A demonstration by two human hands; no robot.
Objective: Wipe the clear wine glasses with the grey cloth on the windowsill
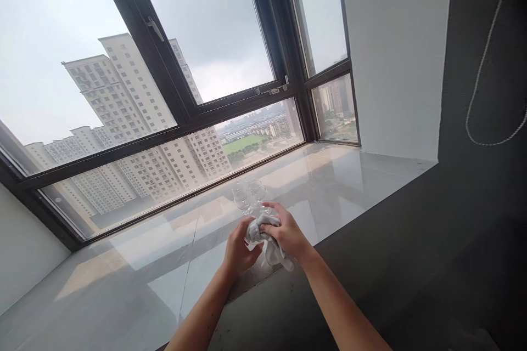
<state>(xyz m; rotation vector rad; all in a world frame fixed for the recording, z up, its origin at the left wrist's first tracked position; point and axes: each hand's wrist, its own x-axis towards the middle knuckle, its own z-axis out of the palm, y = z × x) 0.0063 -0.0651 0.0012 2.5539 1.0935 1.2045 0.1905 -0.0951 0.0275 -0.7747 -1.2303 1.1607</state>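
Note:
My left hand [239,247] curls round a small clear glass [252,235], which the fingers and cloth partly cover. A pale grey-white cloth [275,253] is bunched in my right hand [289,231] and pressed against that glass, with its loose end hanging down near the sill's front edge. Just beyond my hands, clear stemmed glasses stand close together on the sill: one glass [241,197] at the left and another glass [258,192] at the right. Their lower parts are partly hidden behind my fingers.
The glossy tiled window sill [164,263] ends at a front edge with a dark wall below. Dark-framed windows [181,126] with a handle [155,28] rise behind it. A bead cord [473,93] hangs at the right, beside a white wall [399,55].

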